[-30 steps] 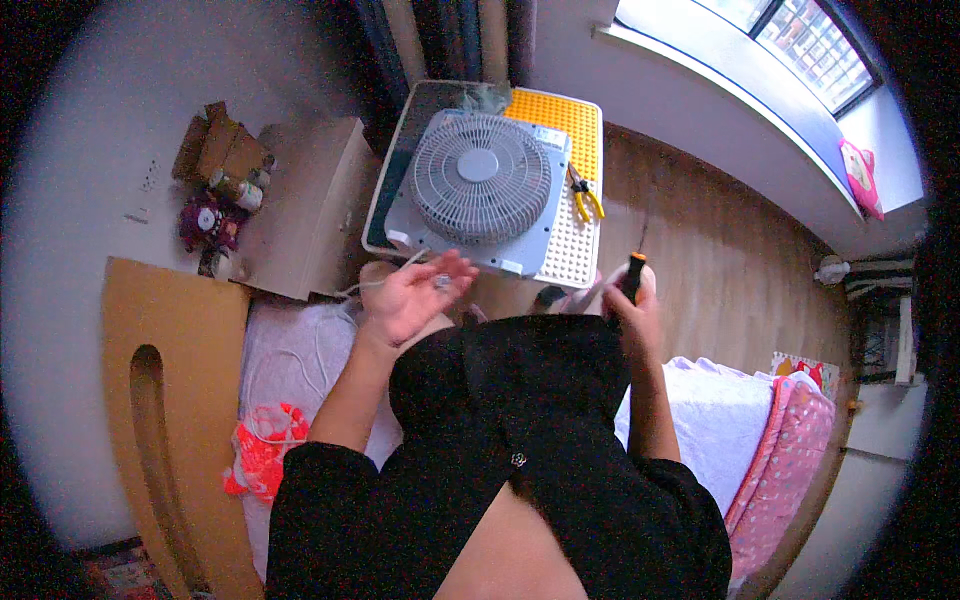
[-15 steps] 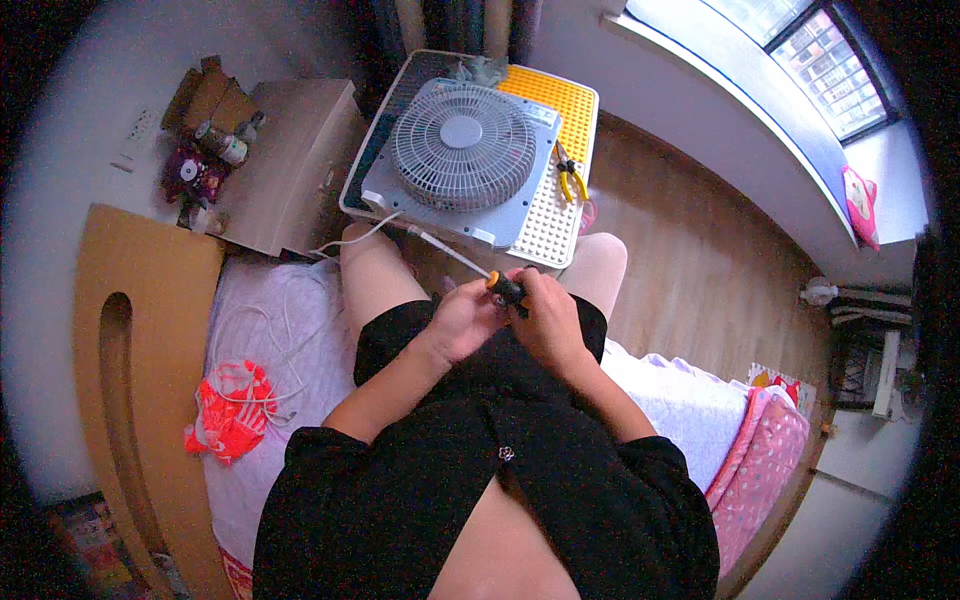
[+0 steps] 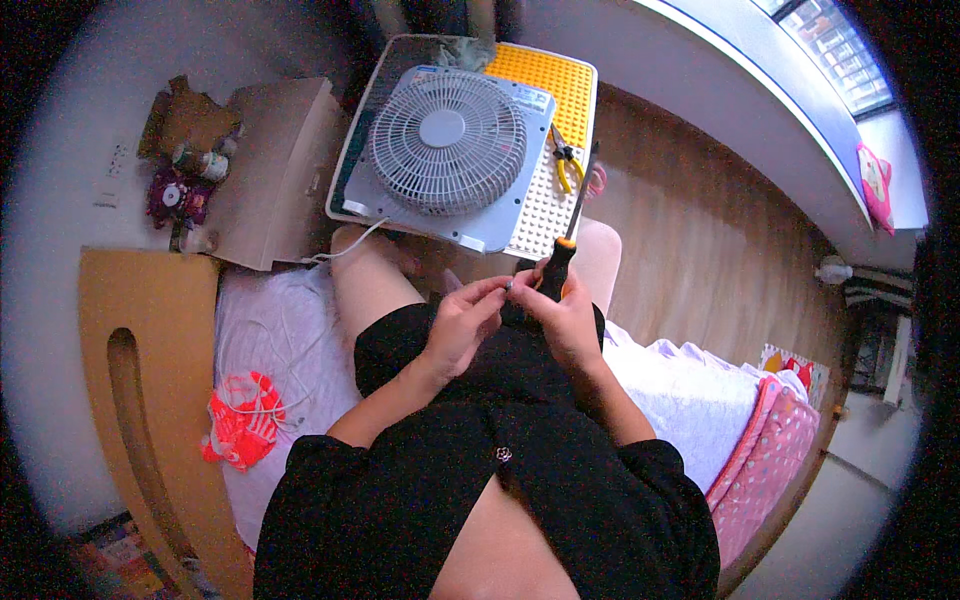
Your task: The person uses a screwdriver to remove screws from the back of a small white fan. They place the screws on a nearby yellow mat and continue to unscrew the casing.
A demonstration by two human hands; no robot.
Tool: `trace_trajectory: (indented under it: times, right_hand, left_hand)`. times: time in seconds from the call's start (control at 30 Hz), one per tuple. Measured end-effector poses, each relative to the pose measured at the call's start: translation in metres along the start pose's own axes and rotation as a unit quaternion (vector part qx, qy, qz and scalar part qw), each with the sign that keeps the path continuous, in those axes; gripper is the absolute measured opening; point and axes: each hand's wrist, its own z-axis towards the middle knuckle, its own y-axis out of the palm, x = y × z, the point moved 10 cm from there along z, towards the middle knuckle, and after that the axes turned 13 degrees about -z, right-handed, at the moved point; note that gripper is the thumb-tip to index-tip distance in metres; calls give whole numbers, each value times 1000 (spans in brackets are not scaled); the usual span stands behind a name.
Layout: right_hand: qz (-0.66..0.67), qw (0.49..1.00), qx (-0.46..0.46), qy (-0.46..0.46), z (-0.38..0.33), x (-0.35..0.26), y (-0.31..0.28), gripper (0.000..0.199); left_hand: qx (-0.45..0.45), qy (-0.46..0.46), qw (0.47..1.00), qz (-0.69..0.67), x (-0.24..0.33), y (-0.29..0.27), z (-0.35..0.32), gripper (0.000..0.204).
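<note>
My right hand [image 3: 565, 322] is wrapped around the black and yellow handle of a screwdriver [image 3: 558, 262], whose long shaft points up and away past the table's right edge. Closed in a pinch, my left hand [image 3: 462, 328] meets the right fingertips above my lap. A tiny dark thing shows between them, too small to name. In front of me a grey box fan [image 3: 450, 140] lies flat with its round grille facing up. Yellow-handled pliers [image 3: 566, 170] rest to its right on the studded top of a small table [image 3: 535, 240].
A white power cord [image 3: 350, 243] runs from the fan toward the bed at left. Bright orange-red cloth [image 3: 245, 425] lies on the bed beside me. At far left stands a pale cabinet [image 3: 265, 170] with jars and a torn carton [image 3: 190, 120]. A window sill borders the right.
The screwdriver has swung from pointing left at the fan to pointing up and right in my right hand. My fingertips now meet in a pinch. The view has shifted slightly.
</note>
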Motion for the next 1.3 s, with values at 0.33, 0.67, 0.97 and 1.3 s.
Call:
trace_trajectory:
  times: [0.33,0.67,0.97,1.3]
  right_hand:
    - [114,989,-32,86,13,32,-1,28]
    - [-414,893,-127,-123,-28,-123,-62,37]
    - [-461,870,-121,-124,-24,-151,-66,37]
    - [-472,866,-129,-104,-10,-149,-58,36]
  left_hand:
    - [-28,102,988,116,28,23,12,17]
    - [-61,322,895,304,112,44,22,9]
    - [-64,308,902,297,113,41,42,10]
    - [-75,311,913,254,117,48,42,10]
